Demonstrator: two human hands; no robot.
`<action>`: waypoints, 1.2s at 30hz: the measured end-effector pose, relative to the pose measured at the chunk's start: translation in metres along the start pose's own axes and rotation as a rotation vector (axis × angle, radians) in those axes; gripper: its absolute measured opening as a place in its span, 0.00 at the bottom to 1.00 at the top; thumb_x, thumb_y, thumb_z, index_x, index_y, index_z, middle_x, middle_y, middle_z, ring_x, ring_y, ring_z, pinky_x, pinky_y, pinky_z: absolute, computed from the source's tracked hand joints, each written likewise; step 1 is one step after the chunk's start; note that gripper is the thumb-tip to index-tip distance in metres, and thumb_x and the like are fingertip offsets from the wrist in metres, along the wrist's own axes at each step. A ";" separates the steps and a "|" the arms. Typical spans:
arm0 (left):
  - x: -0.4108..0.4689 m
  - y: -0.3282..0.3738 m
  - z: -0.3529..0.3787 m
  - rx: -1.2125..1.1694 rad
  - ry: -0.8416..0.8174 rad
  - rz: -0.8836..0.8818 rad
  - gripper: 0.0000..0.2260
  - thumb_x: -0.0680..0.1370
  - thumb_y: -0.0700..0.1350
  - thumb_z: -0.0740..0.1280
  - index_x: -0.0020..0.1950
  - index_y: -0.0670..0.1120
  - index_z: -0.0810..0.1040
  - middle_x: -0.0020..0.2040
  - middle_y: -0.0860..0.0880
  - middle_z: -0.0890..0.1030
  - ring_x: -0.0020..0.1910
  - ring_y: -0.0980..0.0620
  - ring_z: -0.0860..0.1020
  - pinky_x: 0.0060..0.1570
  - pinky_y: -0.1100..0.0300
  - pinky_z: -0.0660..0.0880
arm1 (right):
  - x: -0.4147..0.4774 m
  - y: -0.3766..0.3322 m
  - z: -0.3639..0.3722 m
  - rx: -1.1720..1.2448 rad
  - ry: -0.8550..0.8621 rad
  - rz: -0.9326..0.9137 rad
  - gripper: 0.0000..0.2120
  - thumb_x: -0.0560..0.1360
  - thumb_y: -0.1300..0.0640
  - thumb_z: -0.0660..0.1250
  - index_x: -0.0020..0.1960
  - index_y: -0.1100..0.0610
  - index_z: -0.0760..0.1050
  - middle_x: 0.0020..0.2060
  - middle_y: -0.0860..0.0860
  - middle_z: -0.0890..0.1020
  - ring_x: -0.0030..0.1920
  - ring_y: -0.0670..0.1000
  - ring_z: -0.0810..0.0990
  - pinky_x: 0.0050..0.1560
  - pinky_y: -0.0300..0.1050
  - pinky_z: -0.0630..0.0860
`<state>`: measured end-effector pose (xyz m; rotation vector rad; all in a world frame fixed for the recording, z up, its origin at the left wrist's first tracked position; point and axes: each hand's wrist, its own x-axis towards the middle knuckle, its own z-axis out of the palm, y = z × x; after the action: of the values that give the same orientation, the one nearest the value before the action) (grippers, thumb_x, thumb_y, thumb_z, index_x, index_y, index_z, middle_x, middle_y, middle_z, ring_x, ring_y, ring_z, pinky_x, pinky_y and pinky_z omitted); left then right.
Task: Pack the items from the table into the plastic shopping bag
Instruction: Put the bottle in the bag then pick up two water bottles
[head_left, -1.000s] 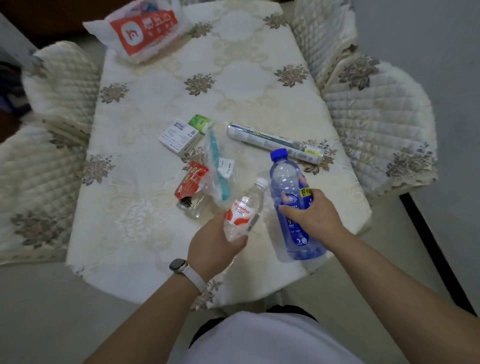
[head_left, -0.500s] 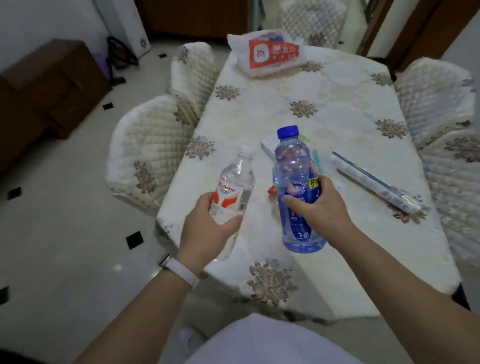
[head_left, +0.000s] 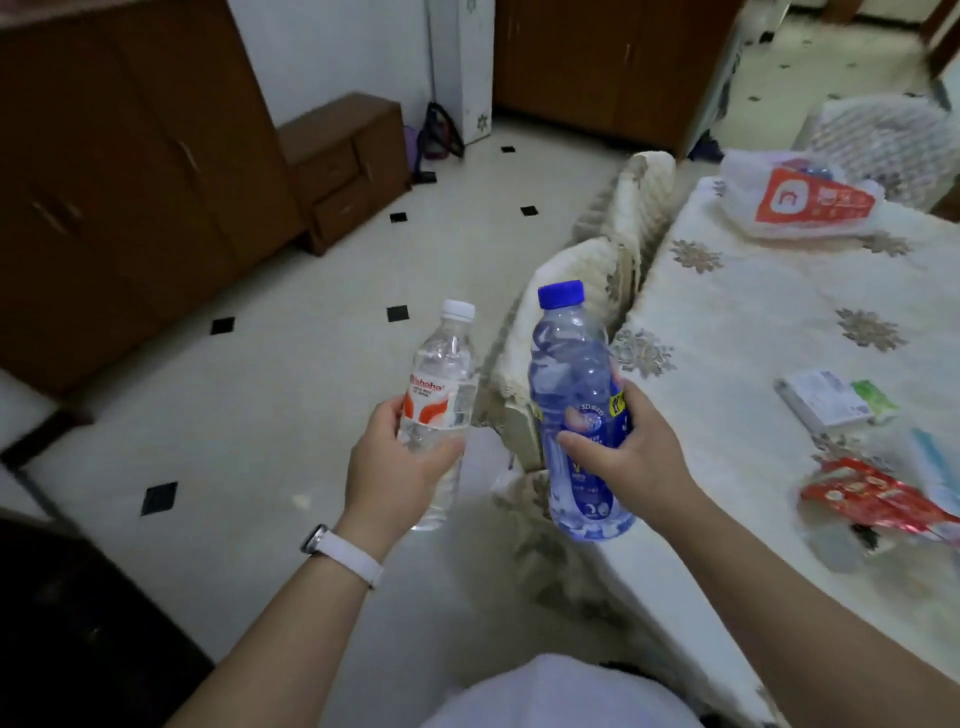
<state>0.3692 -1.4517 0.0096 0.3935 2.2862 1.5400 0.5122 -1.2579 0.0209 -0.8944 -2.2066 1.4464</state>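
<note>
The left grip (head_left: 400, 467) is curled round the lower half of a clear bottle (head_left: 447, 358) with a white cap and a red label. It holds the bottle upright, out beyond the left edge of the tabletop (head_left: 753, 322) and above the floor. The right grip (head_left: 628, 457) wraps round the middle of a blue bottle (head_left: 571, 364), also upright, at the tabletop's left edge. The plastic shopping bag (head_left: 800, 200), white with an orange panel, lies at the tabletop's far end. A white box (head_left: 821, 400) and a red packet (head_left: 872, 493) lie on the tabletop, nearer the person.
</note>
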 end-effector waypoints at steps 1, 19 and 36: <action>0.005 -0.004 -0.012 -0.011 0.020 -0.008 0.20 0.70 0.47 0.77 0.58 0.55 0.74 0.48 0.60 0.82 0.42 0.65 0.80 0.38 0.70 0.73 | 0.007 -0.007 0.013 0.004 -0.023 -0.018 0.33 0.62 0.45 0.75 0.66 0.46 0.71 0.46 0.36 0.83 0.45 0.35 0.81 0.42 0.26 0.72; 0.230 -0.037 -0.132 0.050 0.229 -0.192 0.21 0.70 0.45 0.79 0.57 0.58 0.73 0.50 0.57 0.83 0.44 0.62 0.82 0.44 0.63 0.78 | 0.252 -0.070 0.221 0.205 -0.166 0.045 0.28 0.66 0.55 0.79 0.56 0.39 0.68 0.47 0.38 0.81 0.46 0.35 0.80 0.47 0.32 0.75; 0.473 -0.032 -0.197 -0.033 0.174 -0.155 0.21 0.70 0.43 0.78 0.55 0.58 0.72 0.50 0.58 0.81 0.42 0.65 0.81 0.39 0.69 0.75 | 0.450 -0.144 0.315 0.122 -0.044 0.086 0.28 0.64 0.55 0.80 0.55 0.41 0.66 0.47 0.39 0.80 0.45 0.35 0.80 0.45 0.33 0.73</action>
<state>-0.1433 -1.4290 -0.0164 0.0728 2.3536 1.5853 -0.0529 -1.2107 0.0003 -0.9343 -2.1077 1.6358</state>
